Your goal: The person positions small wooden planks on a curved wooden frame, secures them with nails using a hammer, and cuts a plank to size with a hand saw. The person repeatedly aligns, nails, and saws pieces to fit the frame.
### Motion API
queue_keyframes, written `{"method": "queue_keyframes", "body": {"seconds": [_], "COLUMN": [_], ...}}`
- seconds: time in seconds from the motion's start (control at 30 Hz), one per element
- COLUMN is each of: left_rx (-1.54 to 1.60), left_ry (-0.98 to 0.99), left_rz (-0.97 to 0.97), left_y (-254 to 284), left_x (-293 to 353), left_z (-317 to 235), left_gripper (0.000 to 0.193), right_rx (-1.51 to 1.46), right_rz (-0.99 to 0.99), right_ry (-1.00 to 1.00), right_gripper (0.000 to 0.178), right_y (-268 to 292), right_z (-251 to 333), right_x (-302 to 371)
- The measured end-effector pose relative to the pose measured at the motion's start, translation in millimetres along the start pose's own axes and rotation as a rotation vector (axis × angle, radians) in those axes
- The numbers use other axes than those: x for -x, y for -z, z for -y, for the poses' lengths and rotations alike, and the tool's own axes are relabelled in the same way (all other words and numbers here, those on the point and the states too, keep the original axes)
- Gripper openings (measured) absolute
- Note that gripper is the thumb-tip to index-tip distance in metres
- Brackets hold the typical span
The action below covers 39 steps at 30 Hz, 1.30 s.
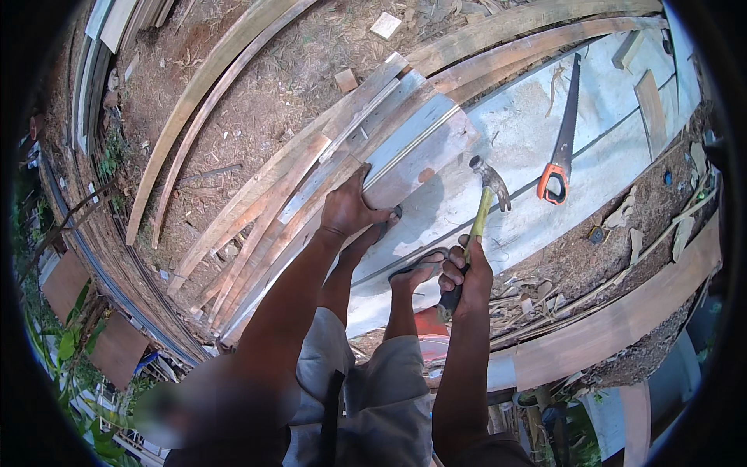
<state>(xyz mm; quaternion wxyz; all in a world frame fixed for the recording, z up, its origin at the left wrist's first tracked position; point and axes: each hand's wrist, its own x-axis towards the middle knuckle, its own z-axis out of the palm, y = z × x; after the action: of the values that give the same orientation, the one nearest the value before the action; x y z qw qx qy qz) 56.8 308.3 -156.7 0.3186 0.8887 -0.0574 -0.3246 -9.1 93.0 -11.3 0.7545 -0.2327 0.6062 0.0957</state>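
My right hand point(467, 274) is closed round the handle of a claw hammer point(484, 208), whose metal head points up and away from me over pale boards. Near the middle, my left hand point(350, 208) spans the near edge of a wooden plank point(420, 159), its thumb stretched to the right and its fingers partly hidden. That plank lies with a stack of long boards point(311, 167) running from lower left to upper right. To the right of the hammer, a handsaw point(562, 148) with an orange and black handle lies on the pale boards point(498, 144).
Long timber beams point(206, 86) lie on the dirt at upper left. Small wood offcuts point(386, 26) are scattered on the ground. My sandalled feet point(416, 268) stand by the boards. A wide brown plank point(615, 327) crosses the lower right, near wood scraps.
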Motion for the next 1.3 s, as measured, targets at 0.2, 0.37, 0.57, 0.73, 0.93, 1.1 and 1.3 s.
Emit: {"method": "queue_keyframes", "body": {"seconds": [0.2,0.37,0.57,0.73,0.93,1.1,1.3], "left_rx": [-0.039,0.033,-0.135,-0.078,-0.084,0.318,0.539], "left_ry": [0.054,0.099,-0.083,0.039,0.021,-0.105,0.097], "left_rz": [0.026,0.066,-0.272,-0.207,-0.188,-0.241,0.004], "left_y": [0,3,-13,-21,-16,-12,5], "left_x": [0,3,40,38,39,26,5], "left_z": [-4,-5,0,5,12,24,38], "left_gripper": [0.115,0.113,0.108,0.099,0.101,0.069,0.052], "right_rx": [-0.007,0.103,-0.314,0.048,0.169,0.259,0.153], "right_rz": [0.165,0.197,-0.137,0.166,0.073,-0.076,-0.25], "right_ry": [-0.155,-0.043,0.096,-0.131,-0.034,-0.206,-0.355], "right_gripper": [0.026,0.029,0.022,0.021,0.026,0.019,0.018], "right_y": [-10,11,21,-6,38,128,207], "right_z": [-19,-7,4,-10,-1,-33,-94], "right_x": [-19,-14,-5,-16,7,38,70]}}
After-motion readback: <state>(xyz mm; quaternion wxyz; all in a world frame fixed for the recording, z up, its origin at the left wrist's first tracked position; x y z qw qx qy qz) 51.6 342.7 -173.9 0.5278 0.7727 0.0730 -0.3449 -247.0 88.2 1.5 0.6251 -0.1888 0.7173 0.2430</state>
